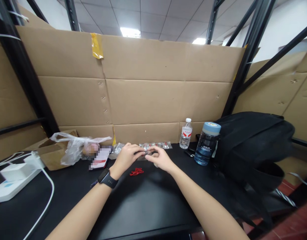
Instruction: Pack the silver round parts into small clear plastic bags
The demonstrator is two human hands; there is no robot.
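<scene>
My left hand [130, 156], with a dark watch on the wrist, and my right hand [160, 158] meet just above the black table. Their fingers are pinched close together on a small clear plastic bag [143, 157], mostly hidden by the fingertips. In front of the hands lies a small heap of red pieces [137, 171], too small to name surely. Behind them runs a row of small clear bags [165, 145] with bits of red inside. More clear plastic packets [116, 150] lie beside my left hand.
To the right stand a small water bottle [185, 134], a large blue-lidded bottle [206, 144] and a black backpack [253, 150]. At left are a phone [101, 158], a knotted plastic bag [75, 150], a cardboard box [50, 155] and a power strip [17, 181]. Cardboard [146, 103] walls the back.
</scene>
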